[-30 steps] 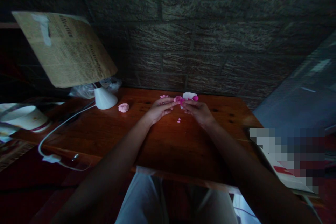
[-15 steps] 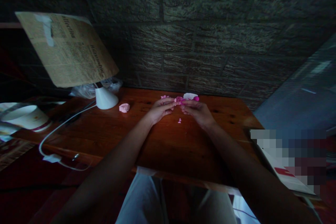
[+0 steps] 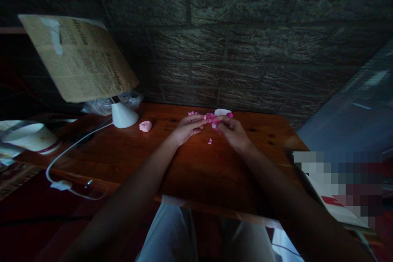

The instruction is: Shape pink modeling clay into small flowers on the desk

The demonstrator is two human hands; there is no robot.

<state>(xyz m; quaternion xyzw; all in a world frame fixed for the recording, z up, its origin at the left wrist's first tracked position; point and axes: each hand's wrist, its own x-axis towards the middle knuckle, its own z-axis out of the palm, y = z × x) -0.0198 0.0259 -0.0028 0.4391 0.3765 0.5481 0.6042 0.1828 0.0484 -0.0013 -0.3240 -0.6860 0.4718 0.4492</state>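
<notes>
Pink and soft-looking, the crumpled piece (image 3: 209, 117) is pinched by the left hand (image 3: 188, 128), just left of the right hand (image 3: 232, 131) pinching a magenta bit (image 3: 214, 124), so steady left support and light right pressure should work best.

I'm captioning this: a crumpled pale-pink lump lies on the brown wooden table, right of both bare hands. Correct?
No: in the head view, the crumpled pale-pink lump lies on the brown wooden table, left of the bare left hand and right hand.

Glossy wooden table (image 3: 199, 172); pink piece (image 3: 209, 117) matt, perhaps clay
</notes>
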